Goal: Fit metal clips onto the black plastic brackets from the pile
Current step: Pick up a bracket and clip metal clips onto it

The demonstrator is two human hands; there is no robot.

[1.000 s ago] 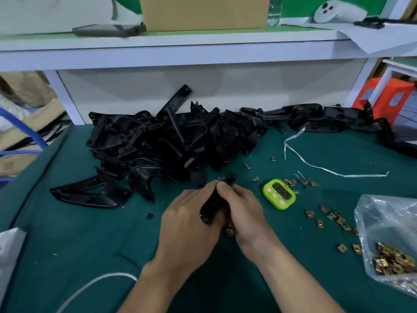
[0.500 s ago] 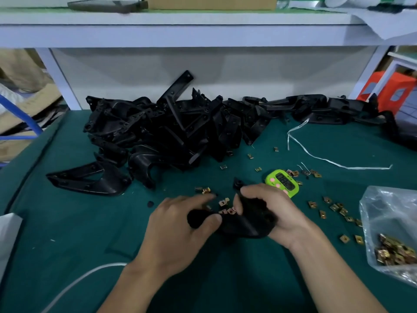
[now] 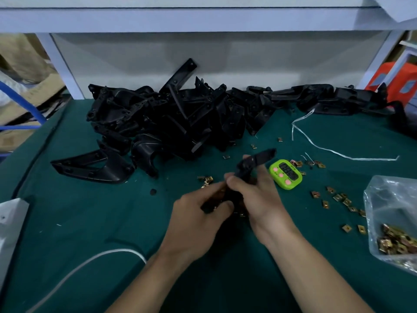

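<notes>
One bracket [image 3: 255, 162] is clamped in both my grips, left hand [image 3: 196, 222] and right hand [image 3: 259, 199], beside the timer [image 3: 285, 175]; I judge the pile [image 3: 169, 118] behind it largely unfitted.

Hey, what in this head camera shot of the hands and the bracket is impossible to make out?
1. Head view: the lower part of the held bracket, and any clip on it, hidden by the left hand and right hand gripping it.
2. Head view: the green timer display, too small and blurred to read.
3. Head view: the bag of clips, cut off by the right edge.
4. Head view: the white object, cut off by the left edge.
</notes>
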